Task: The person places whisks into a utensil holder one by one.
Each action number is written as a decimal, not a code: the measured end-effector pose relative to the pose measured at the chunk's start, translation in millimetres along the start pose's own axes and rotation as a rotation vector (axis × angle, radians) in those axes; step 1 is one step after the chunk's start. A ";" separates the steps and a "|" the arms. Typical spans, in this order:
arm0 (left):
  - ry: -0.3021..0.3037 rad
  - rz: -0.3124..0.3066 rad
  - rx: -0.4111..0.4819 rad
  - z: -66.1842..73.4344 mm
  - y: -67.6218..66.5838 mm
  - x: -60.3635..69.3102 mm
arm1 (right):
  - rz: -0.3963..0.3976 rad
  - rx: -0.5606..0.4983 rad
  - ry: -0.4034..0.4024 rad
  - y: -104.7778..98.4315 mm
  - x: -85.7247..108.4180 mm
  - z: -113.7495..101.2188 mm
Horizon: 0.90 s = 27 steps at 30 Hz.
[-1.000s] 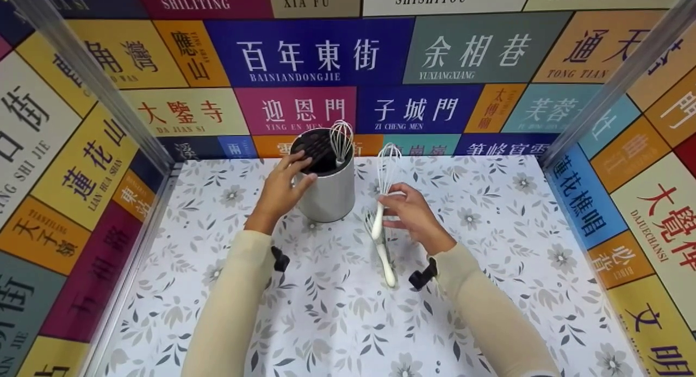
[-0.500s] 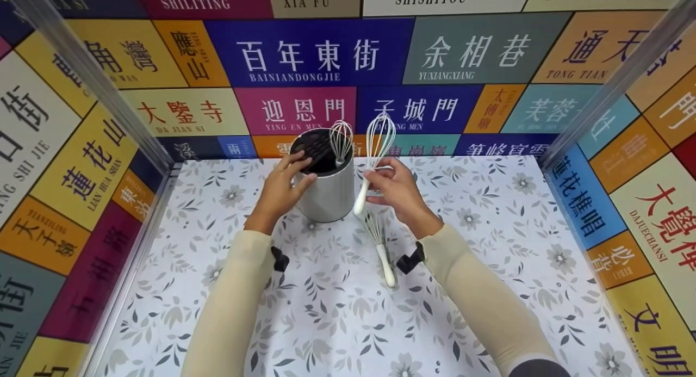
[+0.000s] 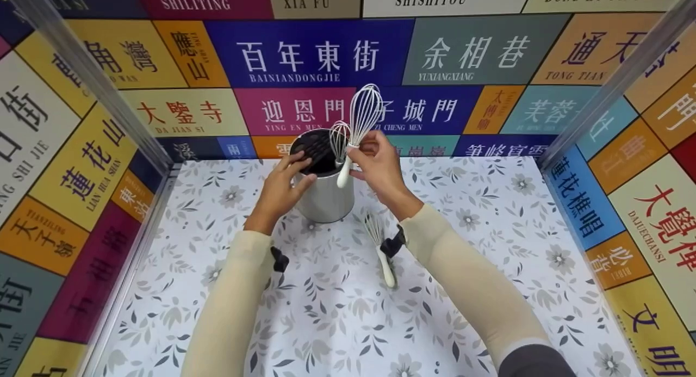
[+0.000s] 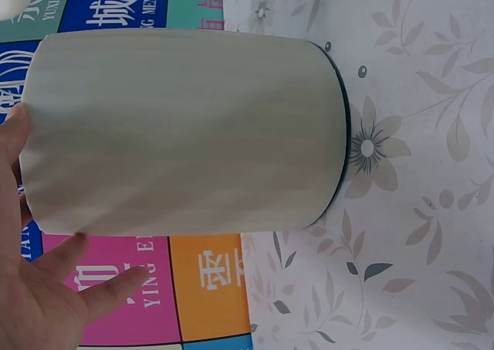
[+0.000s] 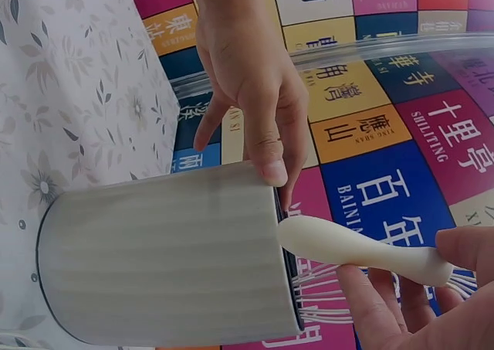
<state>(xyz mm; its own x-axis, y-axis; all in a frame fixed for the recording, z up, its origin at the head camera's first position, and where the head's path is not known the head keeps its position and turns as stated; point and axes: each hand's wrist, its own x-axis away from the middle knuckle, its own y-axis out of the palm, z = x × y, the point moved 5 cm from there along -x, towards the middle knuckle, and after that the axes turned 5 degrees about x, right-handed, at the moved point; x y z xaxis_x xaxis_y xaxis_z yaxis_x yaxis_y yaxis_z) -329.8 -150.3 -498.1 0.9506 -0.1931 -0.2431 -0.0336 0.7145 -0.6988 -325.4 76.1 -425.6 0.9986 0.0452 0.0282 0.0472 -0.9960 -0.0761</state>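
Note:
Near the back of the table stands a pale grey utensil holder (image 3: pixel 324 200) with a dark opening. A small whisk (image 3: pixel 339 139) stands inside it, wire loops up. My left hand (image 3: pixel 280 189) rests on the holder's rim, its fingers (image 4: pixel 116 294) spread and mostly straight. My right hand (image 3: pixel 379 162) pinches a second whisk just below its wires. That whisk's white handle (image 5: pixel 351 248) points down at the rim in the head view, its wires (image 3: pixel 365 111) upward. Whether the handle touches the rim I cannot tell. A third whisk (image 3: pixel 385 263) lies on the table.
A white tabletop with a grey leaf-and-flower print (image 3: pixel 228 322) spreads under everything. Colourful lettered panels (image 3: pixel 307 53) close off the back and both sides. Clear corner posts (image 3: pixel 614 67) stand at the back left and right.
My right hand has carried its whisk up and left, from above the lying whisk to the holder's right rim. My left hand and the holder have stayed put.

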 end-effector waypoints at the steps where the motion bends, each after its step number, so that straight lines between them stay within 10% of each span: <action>1: -0.005 -0.003 -0.002 -0.3 0.1 -0.2 | 0.002 0.005 -0.019 1.9 -1.1 -2.3; 27: -0.034 -0.017 0.015 -0.9 0.9 -0.2 | 0.090 0.320 -0.221 30.5 -26.3 -0.6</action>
<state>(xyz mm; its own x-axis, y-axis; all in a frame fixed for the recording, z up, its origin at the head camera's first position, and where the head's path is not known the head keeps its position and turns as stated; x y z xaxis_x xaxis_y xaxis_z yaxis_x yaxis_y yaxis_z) -330.2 -150.2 -499.3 0.9609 -0.1829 -0.2078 -0.0126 0.7211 -0.6927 -350.2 44.4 -428.1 0.9786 0.0090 -0.2057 -0.0705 -0.9240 -0.3758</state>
